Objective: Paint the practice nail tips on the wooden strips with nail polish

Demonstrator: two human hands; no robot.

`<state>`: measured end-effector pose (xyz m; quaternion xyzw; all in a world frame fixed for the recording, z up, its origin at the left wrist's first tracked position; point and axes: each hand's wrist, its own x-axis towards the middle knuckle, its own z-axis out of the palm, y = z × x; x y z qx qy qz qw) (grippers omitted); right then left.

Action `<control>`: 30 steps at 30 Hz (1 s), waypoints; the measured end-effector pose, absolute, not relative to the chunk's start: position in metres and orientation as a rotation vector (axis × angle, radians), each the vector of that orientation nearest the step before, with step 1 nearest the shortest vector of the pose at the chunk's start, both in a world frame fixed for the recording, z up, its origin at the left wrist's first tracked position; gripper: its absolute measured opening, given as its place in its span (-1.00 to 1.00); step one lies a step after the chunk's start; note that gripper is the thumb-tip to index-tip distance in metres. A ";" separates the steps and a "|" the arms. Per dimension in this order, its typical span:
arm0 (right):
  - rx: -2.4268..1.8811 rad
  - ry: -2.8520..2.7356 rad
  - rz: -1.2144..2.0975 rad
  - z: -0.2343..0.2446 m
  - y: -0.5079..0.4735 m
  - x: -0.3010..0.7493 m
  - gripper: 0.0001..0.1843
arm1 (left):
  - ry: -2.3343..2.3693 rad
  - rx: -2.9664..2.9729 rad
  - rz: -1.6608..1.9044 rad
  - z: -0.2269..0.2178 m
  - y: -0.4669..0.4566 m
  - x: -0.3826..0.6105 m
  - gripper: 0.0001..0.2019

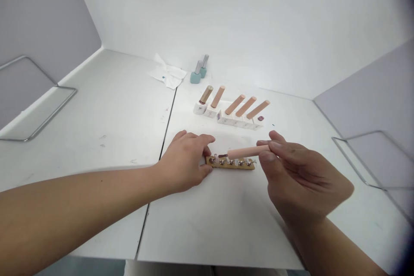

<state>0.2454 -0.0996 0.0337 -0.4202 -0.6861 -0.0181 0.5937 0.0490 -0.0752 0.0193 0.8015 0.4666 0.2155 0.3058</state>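
Right hand point(300, 177) has a narrow pinch on a peach-toned wooden dowel point(247, 152), lying nearly level, its left end aimed at a wooden peg strip point(230, 164). Left hand point(184, 161) curls over the strip's end, can't tell if it's gripping. So one dowel's out, and four more dowels point(246, 106) lean in a white rack point(237, 120) beside a tan-capped bottle point(203, 102). Farther back: two teal polish bottles point(196, 73), crumpled tissue point(167, 71).

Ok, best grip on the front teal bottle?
Pinch the front teal bottle low on its squat base, coming from the near side, across its left and right faces. It stands upright, the slim cap offers less to hold, and the second bottle sits close behind, blocking the back.
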 end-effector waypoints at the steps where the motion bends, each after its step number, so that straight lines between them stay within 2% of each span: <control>1: -0.977 -1.588 -0.043 0.034 -0.099 0.245 -0.76 | 1.235 2.123 0.571 0.019 -0.075 0.049 -0.51; 20: -0.973 -1.631 -0.057 0.026 -0.097 0.251 -0.66 | 1.202 2.162 0.612 0.018 -0.075 0.049 -0.51; 30: -1.019 -1.651 -0.062 0.027 -0.099 0.248 -0.67 | 1.225 2.163 0.602 0.020 -0.075 0.050 -0.53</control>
